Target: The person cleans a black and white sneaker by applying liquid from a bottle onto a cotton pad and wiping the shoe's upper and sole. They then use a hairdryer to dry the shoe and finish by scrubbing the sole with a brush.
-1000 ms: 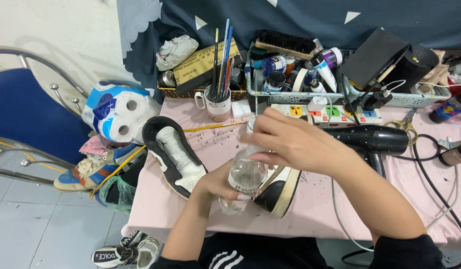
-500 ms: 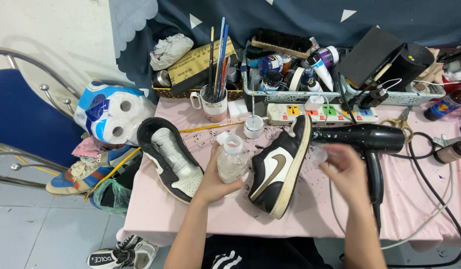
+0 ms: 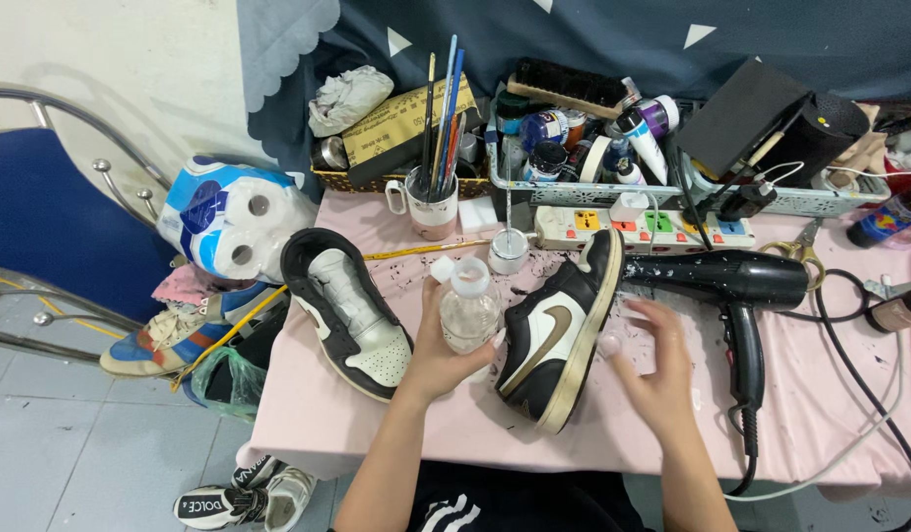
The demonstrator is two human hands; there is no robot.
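Now the left hand (image 3: pixel 438 357) wraps its grip around the clear bottle (image 3: pixel 467 313), upright; the right hand (image 3: pixel 655 369) hovers spread beside the sneaker (image 3: pixel 557 330).

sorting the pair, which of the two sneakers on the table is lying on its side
The sneaker right of the bottle, side and tan swoosh facing up. The other sneaker, left of the left hand, sits upright with its opening showing.

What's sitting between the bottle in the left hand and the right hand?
In the head view, a black-and-white sneaker on its side lies between the bottle and right hand.
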